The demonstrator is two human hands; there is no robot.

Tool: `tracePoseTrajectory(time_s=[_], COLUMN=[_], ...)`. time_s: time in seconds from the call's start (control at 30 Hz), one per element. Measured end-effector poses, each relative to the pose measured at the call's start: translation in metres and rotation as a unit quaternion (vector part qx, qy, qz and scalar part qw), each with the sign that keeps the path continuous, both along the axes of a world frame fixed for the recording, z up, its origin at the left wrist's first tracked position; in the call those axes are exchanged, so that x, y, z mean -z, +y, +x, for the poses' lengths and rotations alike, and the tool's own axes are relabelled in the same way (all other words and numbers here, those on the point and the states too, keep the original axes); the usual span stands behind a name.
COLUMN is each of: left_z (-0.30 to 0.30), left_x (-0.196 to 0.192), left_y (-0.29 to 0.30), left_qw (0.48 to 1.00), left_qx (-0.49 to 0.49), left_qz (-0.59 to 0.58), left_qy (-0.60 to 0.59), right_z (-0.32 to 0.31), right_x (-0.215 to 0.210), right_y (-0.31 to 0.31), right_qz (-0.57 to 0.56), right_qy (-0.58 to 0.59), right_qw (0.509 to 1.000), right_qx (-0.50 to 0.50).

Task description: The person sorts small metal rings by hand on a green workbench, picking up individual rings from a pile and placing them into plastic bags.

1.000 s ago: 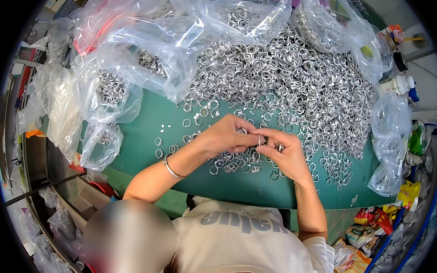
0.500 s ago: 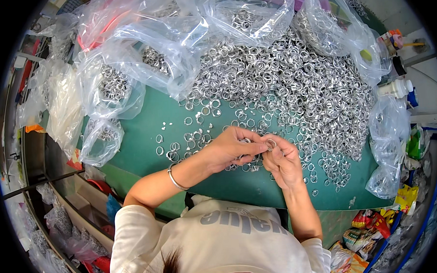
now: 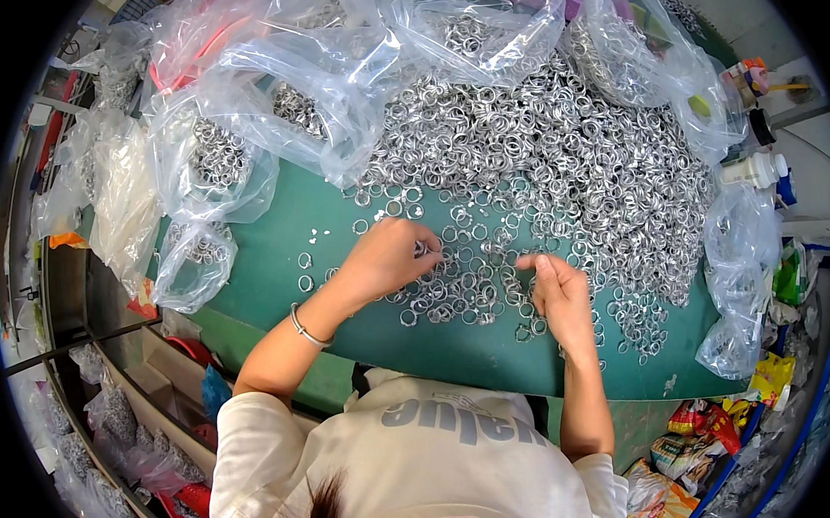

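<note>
Across the green flat tabletop (image 3: 311, 203) there's a massive heap of small silver metal rings (image 3: 558, 151), so I'd guess loads left to get through. Left hand (image 3: 396, 257) is curled round a few rings, just above a looser scatter (image 3: 463, 289) near the front edge. Right hand (image 3: 562, 294) is well apart from it, fingers bent, index out toward the left; can't tell if anything's tucked inside. A small separate cluster (image 3: 638, 323) sits farther right. More rings fill the clear plastic bags (image 3: 190, 199) at the back, but whether those are done or waiting, no clue.
</note>
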State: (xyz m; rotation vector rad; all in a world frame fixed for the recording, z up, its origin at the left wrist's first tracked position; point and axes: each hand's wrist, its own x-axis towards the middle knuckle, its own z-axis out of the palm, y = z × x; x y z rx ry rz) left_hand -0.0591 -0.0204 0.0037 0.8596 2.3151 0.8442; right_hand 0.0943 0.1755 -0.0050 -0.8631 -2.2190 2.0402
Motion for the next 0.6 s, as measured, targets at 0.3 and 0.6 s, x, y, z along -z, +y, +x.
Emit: tracePoseTrajectory(time_s=[0.3,0.6], left_z=[-0.002,-0.001], left_x=[0.018,0.021], left_y=[0.001,0.011], left_qw=[0.993,0.990], left_qx=[-0.068,-0.033], left_qz=[0.064,0.043], left_qy=[0.077,0.130], right_z=[-0.003,-0.036], right_x=[0.000,0.001], right_y=[0.007,-0.022], right_qz=[0.285,0.466], right_qy=[-0.012,0.022], right_qw=[0.958,0.879], right_qx=[-0.039,-0.104])
